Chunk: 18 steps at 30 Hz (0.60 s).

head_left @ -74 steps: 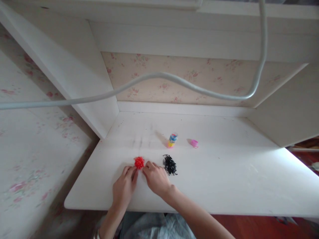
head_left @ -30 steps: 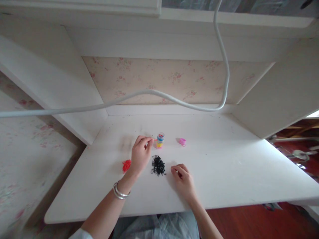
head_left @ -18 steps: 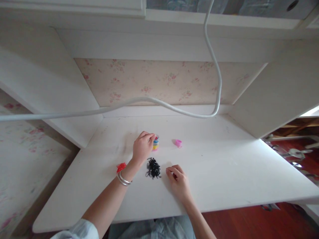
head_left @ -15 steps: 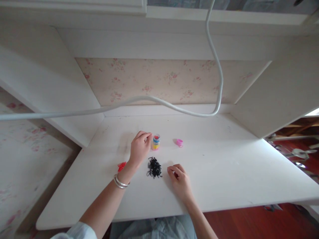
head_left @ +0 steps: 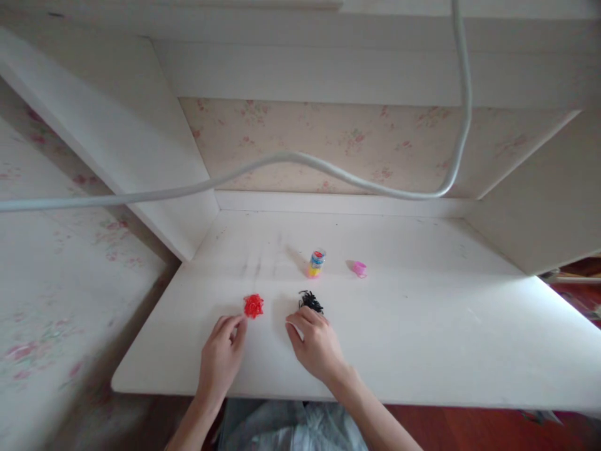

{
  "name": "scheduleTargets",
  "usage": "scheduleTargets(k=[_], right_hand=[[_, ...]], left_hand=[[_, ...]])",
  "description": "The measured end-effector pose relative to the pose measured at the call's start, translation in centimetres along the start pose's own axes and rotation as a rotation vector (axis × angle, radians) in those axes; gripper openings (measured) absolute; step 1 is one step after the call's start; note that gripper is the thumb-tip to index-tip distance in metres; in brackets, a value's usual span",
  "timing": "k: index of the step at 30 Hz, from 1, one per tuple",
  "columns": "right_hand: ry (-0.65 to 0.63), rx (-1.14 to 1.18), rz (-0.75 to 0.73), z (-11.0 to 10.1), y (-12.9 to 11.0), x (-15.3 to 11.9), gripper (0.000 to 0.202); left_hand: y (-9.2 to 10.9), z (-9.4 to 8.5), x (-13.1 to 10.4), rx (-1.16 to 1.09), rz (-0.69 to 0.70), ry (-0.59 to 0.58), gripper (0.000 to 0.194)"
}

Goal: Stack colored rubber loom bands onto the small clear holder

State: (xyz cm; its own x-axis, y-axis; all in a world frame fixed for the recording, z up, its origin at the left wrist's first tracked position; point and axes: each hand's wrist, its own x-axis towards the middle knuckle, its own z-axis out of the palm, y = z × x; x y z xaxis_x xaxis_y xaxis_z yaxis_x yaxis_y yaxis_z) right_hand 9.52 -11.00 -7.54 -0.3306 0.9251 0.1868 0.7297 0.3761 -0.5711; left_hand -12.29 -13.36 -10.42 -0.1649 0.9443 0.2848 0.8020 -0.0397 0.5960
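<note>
A small pile of red rubber bands [head_left: 253,305] lies on the white desk. My left hand [head_left: 220,357] is at the pile's near-left edge, thumb and forefinger pinched together; anything between them is too small to make out. My right hand [head_left: 317,344] is bent over the near side of a pile of black rubber bands [head_left: 310,301] and hides part of it. Its thumb and fingertips meet to the left of that pile, and what they may hold is not visible. Behind the piles stands a small clear jar [head_left: 317,263] with red, blue, yellow and pink layers.
A pink cap [head_left: 359,269] lies to the right of the jar. A thick white cable [head_left: 300,158] hangs across the view above the desk [head_left: 422,338]. Side panels and a flowered back wall [head_left: 328,144] enclose the desk's rear.
My left hand has come back from beside the jar to the red pile, uncovering it. My right hand has moved left onto the black pile's near edge. The view has shifted.
</note>
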Motion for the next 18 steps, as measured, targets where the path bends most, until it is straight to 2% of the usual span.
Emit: scheduleTargets(k=[4, 9, 13, 18], right_hand=[[-0.170, -0.193, -0.061, 2.2, -2.8, 3.0, 0.020], [-0.215, -0.309, -0.076, 4.6, -4.1, 5.4, 0.022], [-0.204, -0.313, -0.088, 4.8, -3.9, 5.8, 0.024], [-0.185, -0.262, -0.043, 3.8, -2.6, 5.5, 0.027]], left_hand=[[-1.1, -0.3, -1.4, 0.184, -0.037, -0.012, 0.025], [-0.6, 0.3, -0.7, 0.314, -0.010, -0.060, 0.023], [-0.6, 0.7, 0.1, 0.350, 0.015, -0.074, 0.021], [-0.9, 0.9, 0.5, 0.406, 0.005, -0.037, 0.020]])
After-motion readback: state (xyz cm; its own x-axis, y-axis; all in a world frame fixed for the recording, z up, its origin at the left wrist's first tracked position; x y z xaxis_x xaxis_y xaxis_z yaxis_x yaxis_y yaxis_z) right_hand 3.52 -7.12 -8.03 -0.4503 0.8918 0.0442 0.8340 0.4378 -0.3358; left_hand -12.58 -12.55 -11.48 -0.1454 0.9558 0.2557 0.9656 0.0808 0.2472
